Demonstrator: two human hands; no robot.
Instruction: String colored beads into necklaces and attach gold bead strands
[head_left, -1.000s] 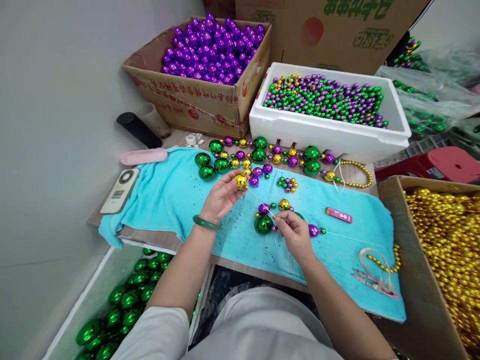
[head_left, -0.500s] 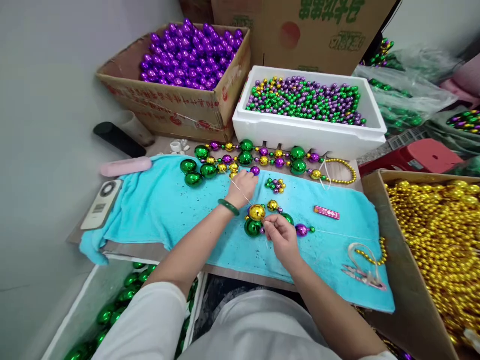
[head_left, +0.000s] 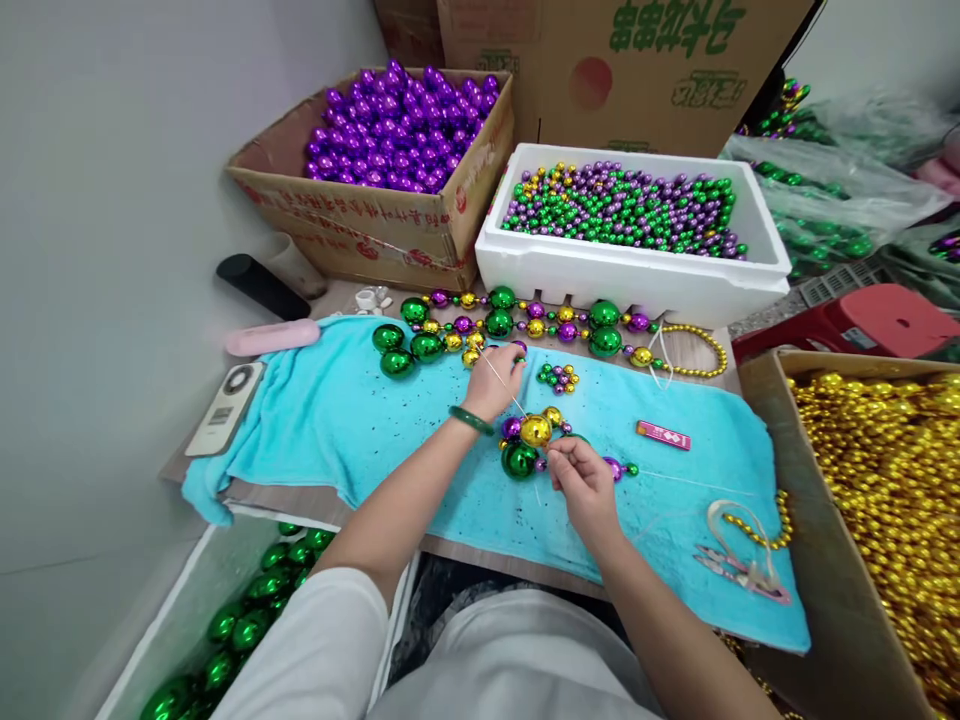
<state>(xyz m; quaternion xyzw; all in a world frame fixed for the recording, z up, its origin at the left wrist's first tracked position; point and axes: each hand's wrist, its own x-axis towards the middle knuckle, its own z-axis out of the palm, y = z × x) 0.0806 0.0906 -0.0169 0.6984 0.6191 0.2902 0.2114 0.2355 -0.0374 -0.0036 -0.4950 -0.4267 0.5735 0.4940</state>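
My right hand (head_left: 585, 485) pinches thumb and finger at the lower right of a large gold bead (head_left: 535, 430), apparently on its cord. Around it on the blue towel (head_left: 300, 420) lie a large green bead (head_left: 518, 460), a purple bead (head_left: 511, 428) and small beads of the same strand. A thin white cord (head_left: 513, 398) runs from the gold bead up across the back of my left hand (head_left: 496, 382). That hand is palm down with bent fingers, their tips beside a partly hidden purple bead (head_left: 519, 347) and a small green one. What it grips is hidden.
A beaded strand (head_left: 604, 342) stretches along the towel's back edge. Small loose beads (head_left: 558, 377), a pink packet (head_left: 664, 435) and snips (head_left: 742, 572) lie on the towel. Behind stand a carton of purple beads (head_left: 375, 220) and a white foam box (head_left: 630, 275). Gold beads (head_left: 885, 520) fill a box at right.
The whole view has shifted slightly, moving everything right and down. My left fingertips now cover more of the purple bead. My right hand keeps its pinch beside the gold bead.
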